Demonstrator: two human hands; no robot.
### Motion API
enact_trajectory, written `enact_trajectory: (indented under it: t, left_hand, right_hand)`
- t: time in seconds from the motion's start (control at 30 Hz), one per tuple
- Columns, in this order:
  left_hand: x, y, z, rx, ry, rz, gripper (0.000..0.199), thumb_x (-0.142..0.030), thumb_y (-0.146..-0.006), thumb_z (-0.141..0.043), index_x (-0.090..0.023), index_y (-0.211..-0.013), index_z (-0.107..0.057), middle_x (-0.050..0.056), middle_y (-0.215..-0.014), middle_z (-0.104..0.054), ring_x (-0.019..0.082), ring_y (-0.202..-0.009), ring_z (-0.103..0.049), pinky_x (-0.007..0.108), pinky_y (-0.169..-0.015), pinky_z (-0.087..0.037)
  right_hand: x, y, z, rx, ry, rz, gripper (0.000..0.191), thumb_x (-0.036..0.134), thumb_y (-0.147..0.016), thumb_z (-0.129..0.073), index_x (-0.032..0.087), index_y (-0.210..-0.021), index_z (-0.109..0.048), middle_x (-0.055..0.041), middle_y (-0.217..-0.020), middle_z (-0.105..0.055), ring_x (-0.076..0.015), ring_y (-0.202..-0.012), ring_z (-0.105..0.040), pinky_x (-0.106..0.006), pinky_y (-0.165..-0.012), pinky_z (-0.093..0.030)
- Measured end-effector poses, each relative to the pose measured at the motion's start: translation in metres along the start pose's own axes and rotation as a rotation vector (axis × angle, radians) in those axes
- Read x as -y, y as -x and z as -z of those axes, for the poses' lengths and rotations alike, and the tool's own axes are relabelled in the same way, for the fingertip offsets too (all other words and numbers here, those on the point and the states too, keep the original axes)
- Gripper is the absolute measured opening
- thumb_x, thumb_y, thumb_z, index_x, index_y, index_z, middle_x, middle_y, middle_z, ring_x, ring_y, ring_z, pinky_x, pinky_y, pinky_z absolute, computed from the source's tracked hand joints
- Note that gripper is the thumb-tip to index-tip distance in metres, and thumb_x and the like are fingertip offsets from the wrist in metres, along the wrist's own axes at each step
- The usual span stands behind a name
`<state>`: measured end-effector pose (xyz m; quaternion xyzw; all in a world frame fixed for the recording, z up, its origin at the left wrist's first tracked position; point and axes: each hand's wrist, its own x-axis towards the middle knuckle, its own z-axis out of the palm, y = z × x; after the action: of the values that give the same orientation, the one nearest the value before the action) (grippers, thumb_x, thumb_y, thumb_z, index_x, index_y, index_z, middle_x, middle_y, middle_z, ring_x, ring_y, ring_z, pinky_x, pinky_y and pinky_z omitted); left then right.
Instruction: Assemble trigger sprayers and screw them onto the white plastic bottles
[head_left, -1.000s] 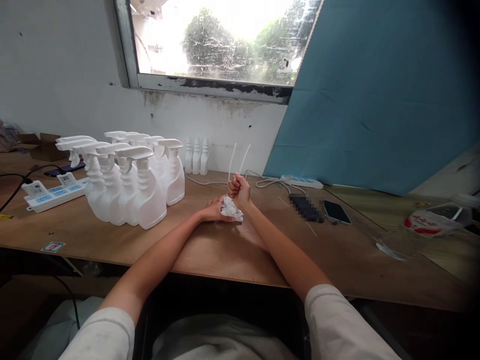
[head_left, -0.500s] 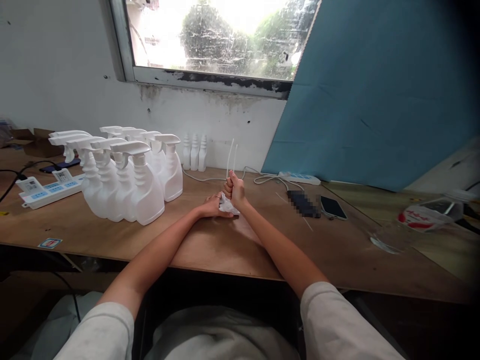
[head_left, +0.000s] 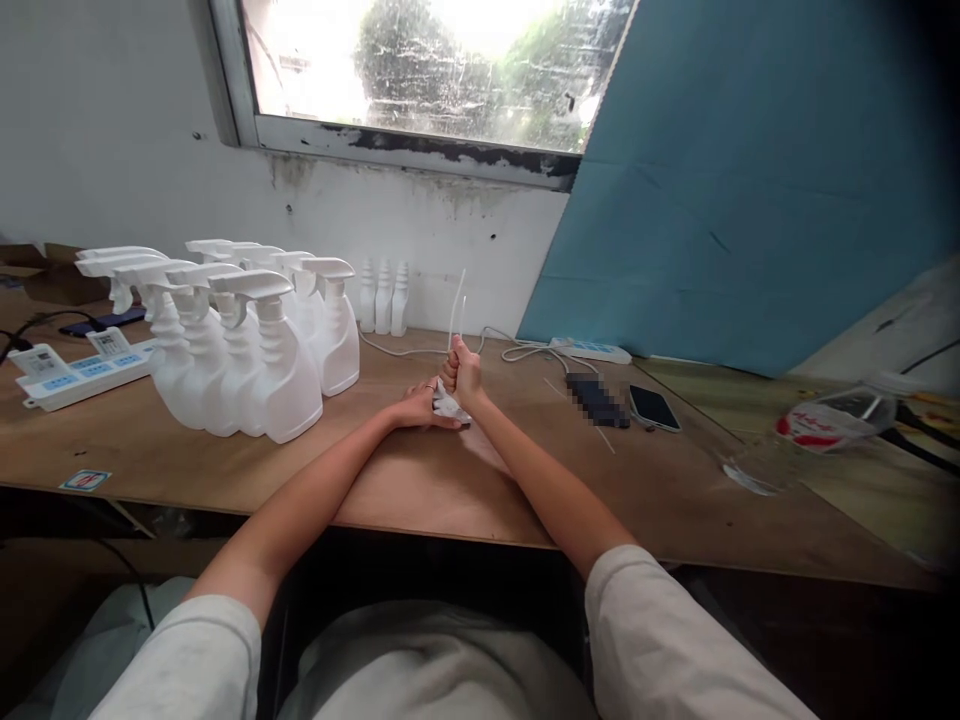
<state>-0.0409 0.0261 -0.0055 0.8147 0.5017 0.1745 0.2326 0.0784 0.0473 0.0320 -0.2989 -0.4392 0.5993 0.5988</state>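
Note:
My right hand (head_left: 463, 372) is closed in a fist around two thin white tubes (head_left: 454, 305), whose upper ends stick up above it. Beneath that fist, a crumpled white tissue or cloth (head_left: 448, 403) lies on the table between the two hands. My left hand (head_left: 418, 406) grips this white bundle from the left, its thumb along the near side. The tubes' lower ends are hidden. To the left stands a group of white spray bottles (head_left: 289, 375) with trigger heads.
Three small white bottles (head_left: 384, 298) stand against the wall. On the right lie a phone (head_left: 654, 408), a blurred-out dark object (head_left: 597, 400), a loose thin tube (head_left: 604, 440) and a clear plastic bottle (head_left: 817, 428). Power strips (head_left: 90, 375) and cables rest on the table (head_left: 450, 490).
The whole view has shifted slightly, so things appear a little further left and higher. Both hands keep their grip, and the tubes' tips have moved slightly relative to each other.

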Motion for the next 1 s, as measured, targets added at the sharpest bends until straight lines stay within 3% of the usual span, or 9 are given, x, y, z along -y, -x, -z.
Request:
enact_trajectory:
  t: [0.1, 0.17, 0.3, 0.4, 0.47, 0.53, 0.63, 0.7, 1.0]
  left_hand:
    - [-0.002, 0.002, 0.002, -0.018, 0.001, -0.027, 0.107, -0.072, -0.057, -0.069, -0.013, -0.139, -0.035, 0.019, -0.139, -0.049, 0.038, -0.134, -0.041, 0.044, -0.112, -0.032]
    - [-0.002, 0.003, 0.002, -0.034, 0.028, -0.054, 0.096, -0.072, -0.060, -0.068, -0.017, -0.134, -0.042, 0.015, -0.135, -0.054, 0.036, -0.130, -0.046, 0.044, -0.109, -0.035]
    - [-0.001, 0.001, 0.002, -0.060, 0.065, -0.122, 0.085, -0.069, -0.062, -0.068, -0.028, -0.132, -0.043, 0.008, -0.132, -0.058, 0.034, -0.128, -0.049, 0.048, -0.108, -0.035]
    - [-0.001, 0.001, 0.001, -0.049, 0.071, -0.093, 0.094, -0.067, -0.060, -0.071, -0.030, -0.139, -0.035, 0.009, -0.136, -0.054, 0.035, -0.131, -0.045, 0.050, -0.109, -0.032]
    - [-0.002, 0.002, 0.001, -0.041, 0.070, -0.072, 0.101, -0.069, -0.060, -0.071, -0.028, -0.142, -0.031, 0.012, -0.139, -0.051, 0.036, -0.134, -0.041, 0.049, -0.111, -0.029]
    - [-0.002, 0.003, 0.001, -0.040, 0.066, -0.063, 0.105, -0.070, -0.059, -0.071, -0.025, -0.144, -0.029, 0.015, -0.143, -0.047, 0.037, -0.137, -0.038, 0.049, -0.113, -0.027]
    - [0.000, 0.002, 0.000, -0.032, 0.063, -0.050, 0.107, -0.072, -0.058, -0.071, -0.025, -0.145, -0.029, 0.016, -0.144, -0.045, 0.037, -0.136, -0.039, 0.049, -0.112, -0.029]
    - [0.001, 0.001, -0.001, -0.031, 0.069, -0.051, 0.107, -0.073, -0.058, -0.071, -0.026, -0.144, -0.029, 0.015, -0.142, -0.048, 0.037, -0.134, -0.041, 0.050, -0.111, -0.031]
    - [-0.001, 0.004, 0.002, -0.026, 0.084, -0.056, 0.109, -0.069, -0.059, -0.073, -0.021, -0.146, -0.028, 0.018, -0.144, -0.045, 0.040, -0.135, -0.039, 0.053, -0.111, -0.031]
  right_hand:
    - [0.006, 0.000, 0.003, 0.052, -0.025, -0.029, 0.061, 0.063, -0.081, -0.060, 0.022, -0.051, -0.026, 0.0110, -0.037, -0.020, -0.0033, -0.031, -0.016, -0.018, -0.030, -0.013]
    - [0.014, 0.001, 0.007, 0.176, 0.014, -0.091, 0.057, 0.065, -0.076, -0.064, 0.020, -0.052, -0.038, 0.0068, -0.040, -0.038, -0.0059, -0.035, -0.037, -0.019, -0.035, -0.033]
    - [0.041, 0.001, 0.029, 0.355, 0.223, -0.080, 0.050, 0.064, -0.069, -0.072, 0.016, -0.081, -0.065, -0.0076, -0.079, -0.071, -0.0196, -0.075, -0.069, -0.031, -0.073, -0.056]
    - [0.065, -0.001, 0.063, 0.183, 0.579, 0.102, 0.047, 0.061, -0.084, -0.057, 0.017, -0.098, -0.066, -0.0102, -0.095, -0.073, -0.0220, -0.090, -0.069, -0.034, -0.083, -0.054]
    - [0.078, 0.001, 0.095, -0.072, 1.094, 0.171, 0.039, 0.048, -0.096, -0.044, 0.017, -0.106, -0.066, -0.0106, -0.106, -0.071, -0.0210, -0.099, -0.066, -0.034, -0.088, -0.051]
    - [0.087, 0.006, 0.130, -0.267, 1.528, 0.091, 0.029, 0.035, -0.093, -0.051, 0.016, -0.104, -0.069, -0.0142, -0.118, -0.066, -0.0278, -0.116, -0.057, -0.042, -0.097, -0.044]
    - [0.087, 0.016, 0.173, -0.412, 1.751, -0.050, 0.018, 0.018, -0.082, -0.063, 0.007, -0.093, -0.072, -0.0274, -0.135, -0.050, -0.0456, -0.134, -0.033, -0.060, -0.101, -0.031]
    - [0.082, 0.021, 0.187, -0.438, 1.827, -0.111, 0.018, 0.013, -0.081, -0.061, 0.004, -0.093, -0.072, -0.0309, -0.135, -0.047, -0.0490, -0.134, -0.029, -0.065, -0.099, -0.026]
    - [0.054, 0.007, 0.163, -0.020, 1.827, -0.124, 0.018, 0.022, -0.086, -0.060, 0.016, -0.097, -0.072, -0.0115, -0.108, -0.069, -0.0209, -0.103, -0.062, -0.028, -0.086, -0.044]
